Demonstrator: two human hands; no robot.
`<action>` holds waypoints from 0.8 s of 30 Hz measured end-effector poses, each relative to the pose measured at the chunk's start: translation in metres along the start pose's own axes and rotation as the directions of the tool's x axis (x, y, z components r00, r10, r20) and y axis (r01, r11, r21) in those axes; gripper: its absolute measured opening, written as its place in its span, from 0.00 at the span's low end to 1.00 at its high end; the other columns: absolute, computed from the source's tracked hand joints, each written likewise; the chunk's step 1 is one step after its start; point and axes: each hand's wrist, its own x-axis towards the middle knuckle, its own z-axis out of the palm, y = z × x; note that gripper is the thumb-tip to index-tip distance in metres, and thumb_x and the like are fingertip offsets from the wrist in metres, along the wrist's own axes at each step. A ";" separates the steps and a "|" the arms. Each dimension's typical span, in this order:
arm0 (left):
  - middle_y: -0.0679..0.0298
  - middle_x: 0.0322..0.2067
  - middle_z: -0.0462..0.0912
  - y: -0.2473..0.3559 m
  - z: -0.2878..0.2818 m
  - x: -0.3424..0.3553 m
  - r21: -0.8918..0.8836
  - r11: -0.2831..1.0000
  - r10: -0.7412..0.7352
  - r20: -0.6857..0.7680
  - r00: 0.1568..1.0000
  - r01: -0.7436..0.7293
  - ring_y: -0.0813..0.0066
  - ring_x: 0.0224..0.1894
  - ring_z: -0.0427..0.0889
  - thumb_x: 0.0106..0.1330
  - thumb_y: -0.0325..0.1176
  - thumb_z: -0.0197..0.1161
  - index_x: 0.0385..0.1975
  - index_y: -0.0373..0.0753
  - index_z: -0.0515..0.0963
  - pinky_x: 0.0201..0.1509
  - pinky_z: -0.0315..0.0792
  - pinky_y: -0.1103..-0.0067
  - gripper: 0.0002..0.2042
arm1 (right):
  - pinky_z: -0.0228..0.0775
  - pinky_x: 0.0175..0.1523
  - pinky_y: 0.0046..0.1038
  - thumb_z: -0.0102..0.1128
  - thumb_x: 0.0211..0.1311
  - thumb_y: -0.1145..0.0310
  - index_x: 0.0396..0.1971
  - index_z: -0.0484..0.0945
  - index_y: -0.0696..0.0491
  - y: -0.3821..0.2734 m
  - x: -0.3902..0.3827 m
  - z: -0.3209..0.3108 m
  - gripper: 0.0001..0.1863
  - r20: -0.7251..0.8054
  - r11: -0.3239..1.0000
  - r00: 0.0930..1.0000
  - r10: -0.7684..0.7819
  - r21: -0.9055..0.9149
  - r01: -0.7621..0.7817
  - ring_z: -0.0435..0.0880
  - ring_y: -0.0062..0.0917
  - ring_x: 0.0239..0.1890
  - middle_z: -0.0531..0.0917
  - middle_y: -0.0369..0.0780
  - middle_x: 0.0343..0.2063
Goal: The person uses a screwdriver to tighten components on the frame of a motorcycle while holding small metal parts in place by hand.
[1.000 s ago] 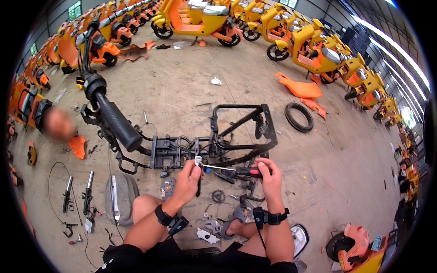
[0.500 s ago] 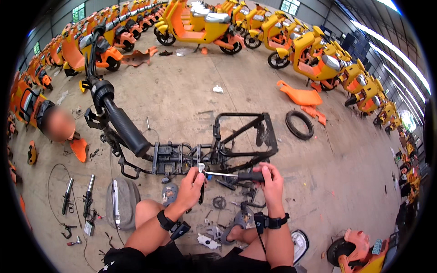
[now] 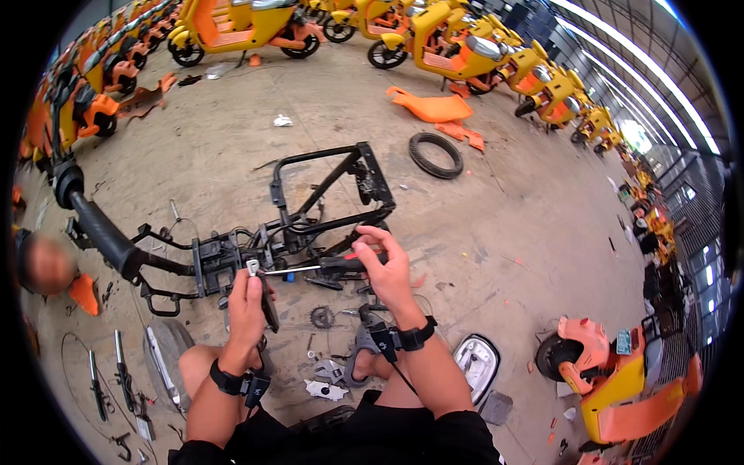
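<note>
Yellow-orange scooters point(image 3: 434, 54) fill the far side, parked in rows. Bare black frame point(image 3: 219, 260) lies on the floor point(image 3: 527, 225), left of middle, just beyond the hands. 1 loose tyre point(image 3: 418, 159) far right of it. 2 hands up at the near side: right hand point(image 3: 386, 267) has its grip wrapped round the handle of a black-red screwdriver point(image 3: 341, 266), shaft pointing left. Left hand point(image 3: 246, 310), grip pinched narrow, holds a small pale piece point(image 3: 253, 267) upright; a long dark part point(image 3: 270, 311) sits right beside that hand, can't tell if joined. Tip is at or just beside the piece; contact unclear. Step in hand looks like driver work on the piece; next move calls for a steady left pinch and the tip kept in line.
</note>
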 end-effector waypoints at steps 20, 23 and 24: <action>0.65 0.26 0.75 0.001 0.013 0.003 -0.045 0.999 -0.023 0.010 1.000 0.024 0.79 0.26 0.75 0.77 0.45 0.42 0.40 0.38 0.70 0.31 0.71 0.81 0.16 | 0.68 0.26 0.16 0.59 0.64 0.68 0.47 0.77 0.53 0.009 0.003 -0.013 0.13 -0.015 0.971 0.996 0.088 0.223 -0.082 0.77 0.12 0.30 0.80 0.35 0.37; 0.64 0.24 0.76 -0.002 0.012 0.001 -0.070 0.997 -0.042 -0.027 0.999 0.040 0.76 0.25 0.76 0.76 0.50 0.41 0.40 0.39 0.71 0.30 0.70 0.80 0.20 | 0.69 0.24 0.16 0.59 0.66 0.65 0.45 0.78 0.53 0.003 0.005 -0.008 0.11 -0.022 0.978 0.991 0.132 0.168 -0.126 0.78 0.13 0.30 0.81 0.34 0.34; 0.64 0.24 0.77 0.005 0.013 0.001 -0.011 0.997 -0.074 -0.047 0.996 0.074 0.76 0.25 0.77 0.76 0.51 0.42 0.39 0.39 0.72 0.30 0.71 0.79 0.20 | 0.69 0.24 0.16 0.59 0.66 0.65 0.46 0.78 0.53 0.001 0.003 -0.005 0.12 -0.076 0.994 0.993 0.086 0.074 -0.081 0.78 0.13 0.32 0.82 0.34 0.35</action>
